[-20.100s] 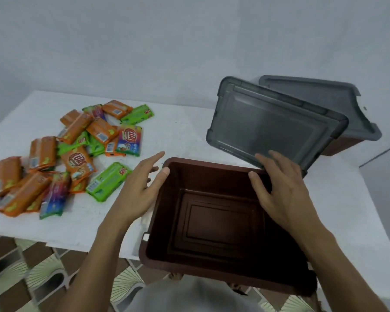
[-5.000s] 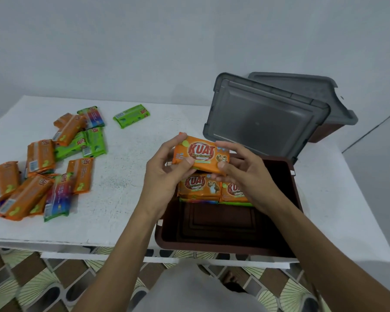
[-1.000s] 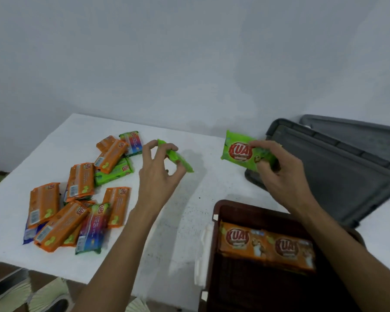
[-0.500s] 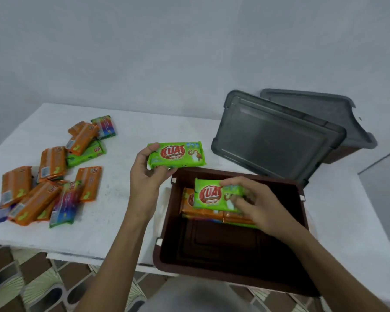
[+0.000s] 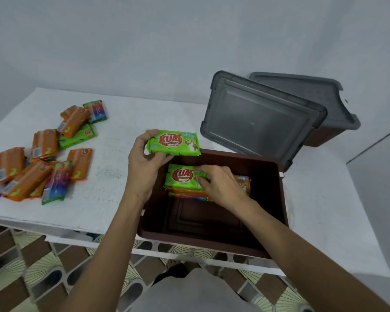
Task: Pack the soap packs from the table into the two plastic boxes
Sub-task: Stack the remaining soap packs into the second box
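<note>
at centre left of the frame, loose soap packs (image 5: 43, 154) lie heaped on the table (image 5: 113, 176). just right, the left hand (image 5: 144, 163) grips a green pack (image 5: 173, 143) above the far rim of the brown box (image 5: 266, 199); a slack pinch could drop it outside. beside it, the right hand (image 5: 221, 183) curls on another green pack (image 5: 182, 179) atop the orange stack (image 5: 243, 183), which a nudge may topple. the second box (image 5: 320, 137) sits at upper right.

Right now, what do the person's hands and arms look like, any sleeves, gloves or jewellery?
The left hand and right hand are bare: no gloves, and no ring, watch or bracelet that I can see. Both forearms are uncovered to the picture's edge, so no sleeve shows.
</note>
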Motion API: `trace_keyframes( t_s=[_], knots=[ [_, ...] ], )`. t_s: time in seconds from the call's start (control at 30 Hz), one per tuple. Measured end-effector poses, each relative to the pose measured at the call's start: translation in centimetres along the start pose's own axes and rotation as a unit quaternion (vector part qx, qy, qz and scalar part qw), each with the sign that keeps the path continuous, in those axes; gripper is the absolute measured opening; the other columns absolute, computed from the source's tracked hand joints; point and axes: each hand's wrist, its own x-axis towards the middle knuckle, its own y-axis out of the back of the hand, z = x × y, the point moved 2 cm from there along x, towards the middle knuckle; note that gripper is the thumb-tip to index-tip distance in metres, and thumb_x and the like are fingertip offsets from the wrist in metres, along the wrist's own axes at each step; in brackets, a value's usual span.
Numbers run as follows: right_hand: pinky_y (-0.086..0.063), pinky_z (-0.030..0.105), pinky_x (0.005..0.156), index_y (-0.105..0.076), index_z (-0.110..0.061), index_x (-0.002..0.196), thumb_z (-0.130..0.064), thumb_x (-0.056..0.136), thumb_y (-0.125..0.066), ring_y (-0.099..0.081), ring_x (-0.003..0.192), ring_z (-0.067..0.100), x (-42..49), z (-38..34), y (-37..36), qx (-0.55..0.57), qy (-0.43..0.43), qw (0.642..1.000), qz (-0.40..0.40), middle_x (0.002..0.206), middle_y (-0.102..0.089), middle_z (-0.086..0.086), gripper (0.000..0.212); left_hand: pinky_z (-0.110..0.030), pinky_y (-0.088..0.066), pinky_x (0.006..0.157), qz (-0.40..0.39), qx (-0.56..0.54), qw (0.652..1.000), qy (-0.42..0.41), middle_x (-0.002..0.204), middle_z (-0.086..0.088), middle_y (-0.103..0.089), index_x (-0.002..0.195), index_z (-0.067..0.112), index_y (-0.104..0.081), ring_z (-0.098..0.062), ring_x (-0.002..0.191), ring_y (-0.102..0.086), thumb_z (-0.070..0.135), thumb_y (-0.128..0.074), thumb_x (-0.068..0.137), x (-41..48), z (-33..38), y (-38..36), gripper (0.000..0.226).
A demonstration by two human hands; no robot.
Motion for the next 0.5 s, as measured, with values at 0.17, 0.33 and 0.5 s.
trace_keyframes(
  t_s=[0.17,0.33,0.5],
  knots=[
    [-0.047,0.031,0.069,-0.062,-0.026,0.118,-0.029,0.095,-0.053,-0.065,0.079,0.017,-0.8,0.1,1.7,0.021,-0.014,0.997,0.070,0.080,-0.067,-0.005,0.024,-0.030,-0.058,0.081,-0.020,0.010,1.000,-0.002,0.122,-0.010,-0.057,0.120,0.012,-0.051,-0.010,0.100,-0.066,-0.017,-0.050,0.088,-0.1,0.1,0.0,0.043],
    [-0.059,0.038,0.073,-0.055,-0.029,0.119,-0.021,0.096,-0.058,-0.070,0.077,0.026,-1.6,-0.7,4.0,0.408,-0.058,0.908,0.075,0.089,-0.072,0.006,0.024,-0.031,-0.058,0.080,-0.075,0.027,0.997,-0.007,0.134,-0.011,-0.052,0.124,0.010,-0.053,-0.010,0.104,-0.064,-0.018,-0.051,0.086,-0.4,0.9,-0.4,0.046],
    [-0.056,0.029,0.073,-0.063,-0.007,0.117,-0.004,0.094,-0.057,-0.064,0.089,0.025,-2.5,-1.1,4.9,0.577,-0.044,0.814,0.052,0.110,-0.071,0.014,0.024,-0.035,-0.057,0.085,-0.183,0.100,0.978,-0.010,0.119,0.004,-0.063,0.126,0.021,-0.056,-0.012,0.104,-0.065,-0.007,-0.059,0.088,-0.4,1.5,-0.9,0.047]
  ],
)
